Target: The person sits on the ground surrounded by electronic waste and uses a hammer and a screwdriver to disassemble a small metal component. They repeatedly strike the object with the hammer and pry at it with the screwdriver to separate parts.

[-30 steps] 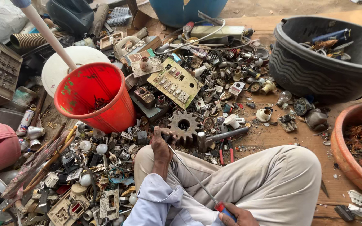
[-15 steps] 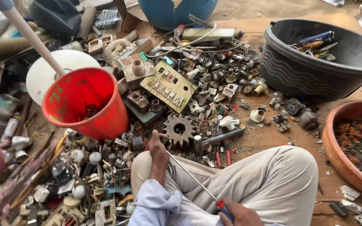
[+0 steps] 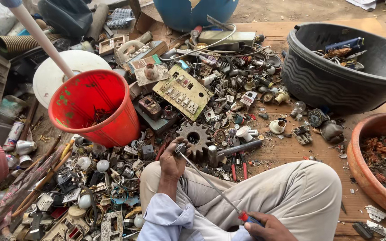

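My left hand (image 3: 171, 161) rests over my bent knee and is closed around a small metal part (image 3: 180, 147), close to a rusty gear (image 3: 197, 136). My right hand (image 3: 266, 226) at the bottom edge grips the red-and-blue handle of a long screwdriver (image 3: 211, 185). Its thin shaft runs up and left, and the tip meets the small part in my left hand. A red plastic bucket (image 3: 97, 109) tilts just to the left of that hand. Both my legs are in light trousers.
A heap of scrap electrical parts, switches and bulbs covers the ground ahead. A black tub (image 3: 336, 76) sits at right, a clay-coloured basin (image 3: 371, 169) at far right, a hammer (image 3: 233, 149) near the gear, a white pipe (image 3: 41, 40) top left.
The view has shifted slightly left and down. My left hand has stayed on the small part by the gear, with the screwdriver tip still against it.
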